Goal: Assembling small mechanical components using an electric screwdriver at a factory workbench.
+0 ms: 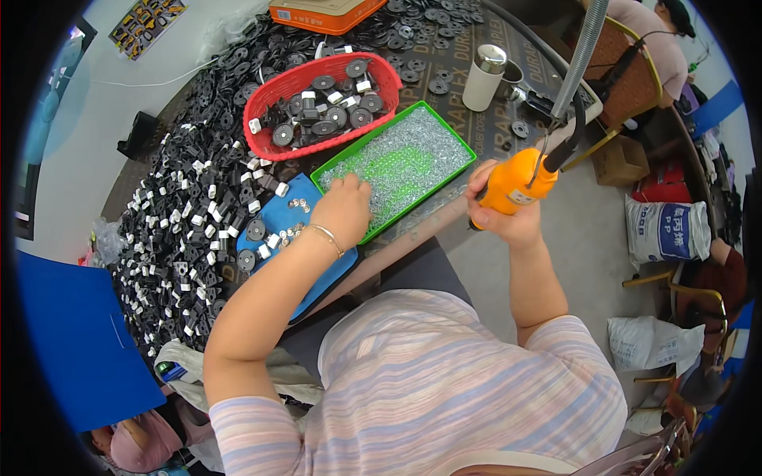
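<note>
The person's left grip (pixel 345 205) reaches over the near left end of a green tray (pixel 421 198), its fingers bent down toward the layer of small silvery screws (pixel 429 131) inside; the fingertips are hidden, so I cannot tell whether they pinch anything. A thin bracelet (pixel 325 239) circles that wrist. The right grip (pixel 506 218) is closed around the body of an orange power screwdriver (pixel 520 181), holding it tilted just to the right of the tray, with a dark cord rising from its upper end toward a hanging metal spring (pixel 583 55).

The tray lies aslant near the front edge of the tabletop (pixel 456 47), its green bottom showing through the screws in the middle. Just behind it stands a red basket (pixel 317 149) filled with black wheels and black-and-white parts. Under the left forearm is a blue pad (pixel 325 274) bearing small round metal pieces (pixel 299 205), a few wheels and white bits. A broad heap of black-and-white parts (pixel 182 214) spreads to the left. Beyond the tray, to the right, a white tumbler (pixel 482 83) with a shiny lid stands beside a metal cup
</note>
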Demonstrator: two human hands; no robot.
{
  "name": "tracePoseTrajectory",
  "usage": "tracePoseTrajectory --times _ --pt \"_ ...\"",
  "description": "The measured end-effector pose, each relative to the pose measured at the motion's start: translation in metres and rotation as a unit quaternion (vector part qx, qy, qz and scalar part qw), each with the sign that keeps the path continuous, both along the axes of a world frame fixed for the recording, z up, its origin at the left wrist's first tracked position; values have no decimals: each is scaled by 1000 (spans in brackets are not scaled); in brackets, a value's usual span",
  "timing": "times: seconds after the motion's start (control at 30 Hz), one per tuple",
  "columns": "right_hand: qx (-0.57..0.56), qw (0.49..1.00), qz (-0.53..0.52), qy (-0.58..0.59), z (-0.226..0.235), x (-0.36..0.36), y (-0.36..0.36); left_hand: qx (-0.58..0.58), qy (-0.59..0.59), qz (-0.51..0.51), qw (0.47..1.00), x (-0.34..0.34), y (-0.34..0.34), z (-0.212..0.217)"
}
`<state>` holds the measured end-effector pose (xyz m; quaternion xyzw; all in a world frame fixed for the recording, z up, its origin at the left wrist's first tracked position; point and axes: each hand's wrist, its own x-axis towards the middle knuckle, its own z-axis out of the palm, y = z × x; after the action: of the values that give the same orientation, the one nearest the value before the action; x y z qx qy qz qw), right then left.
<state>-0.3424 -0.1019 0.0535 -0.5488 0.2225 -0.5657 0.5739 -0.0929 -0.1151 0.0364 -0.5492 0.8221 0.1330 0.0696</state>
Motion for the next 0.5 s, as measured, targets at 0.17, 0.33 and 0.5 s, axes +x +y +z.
tracePoseTrajectory --times 0.17,0.33,0.5 --pt "-3 1000 19 0 -5 -4 -2 -14 62 -5 998 2 1 -15" --pt "-10 1000 26 -3 -4 -3 -3 58 205 -43 976 -6 -6 -20" --pt "-12 999 32 6 -4 -1 -4 126 134 -89 979 5 -22 -14"
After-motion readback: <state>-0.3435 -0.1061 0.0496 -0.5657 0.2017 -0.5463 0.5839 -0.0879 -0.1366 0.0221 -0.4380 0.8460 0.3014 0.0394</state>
